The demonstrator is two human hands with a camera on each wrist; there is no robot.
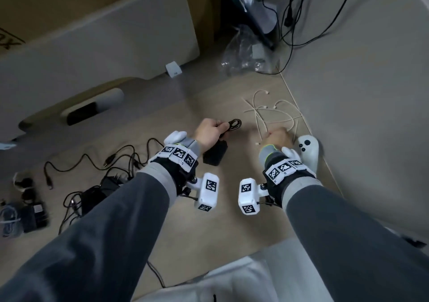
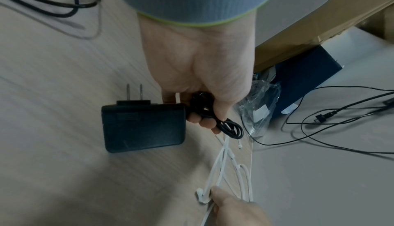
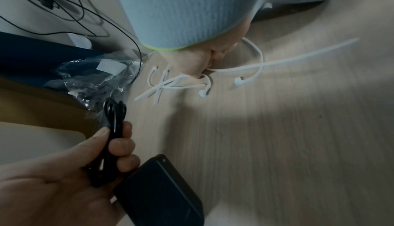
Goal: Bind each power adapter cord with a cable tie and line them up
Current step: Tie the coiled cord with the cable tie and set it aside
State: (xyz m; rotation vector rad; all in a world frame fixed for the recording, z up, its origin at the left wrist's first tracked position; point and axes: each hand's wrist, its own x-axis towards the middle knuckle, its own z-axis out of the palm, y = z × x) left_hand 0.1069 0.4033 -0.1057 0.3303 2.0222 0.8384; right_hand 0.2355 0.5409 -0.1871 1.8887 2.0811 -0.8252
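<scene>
My left hand point(image 1: 214, 128) grips the folded black cord point(image 1: 234, 124) of a black power adapter point(image 1: 215, 155), whose body hangs just below the fist. In the left wrist view the adapter point(image 2: 142, 128) shows two plug prongs and the cord loops point(image 2: 229, 127) stick out past the fingers. White cable ties point(image 1: 271, 113) lie scattered on the wooden floor to the right. My right hand point(image 1: 279, 136) is down among them, and its fingertips point(image 3: 210, 64) pinch one long cable tie point(image 3: 277, 62) against the floor.
A white controller point(image 1: 307, 150) lies right of my right hand, against the grey wall point(image 1: 371, 92). More black adapters and tangled cords point(image 1: 99, 185) lie at the left. A clear plastic bag point(image 1: 246, 53) sits beyond the ties, and a white panel point(image 1: 104, 39) leans at the back left.
</scene>
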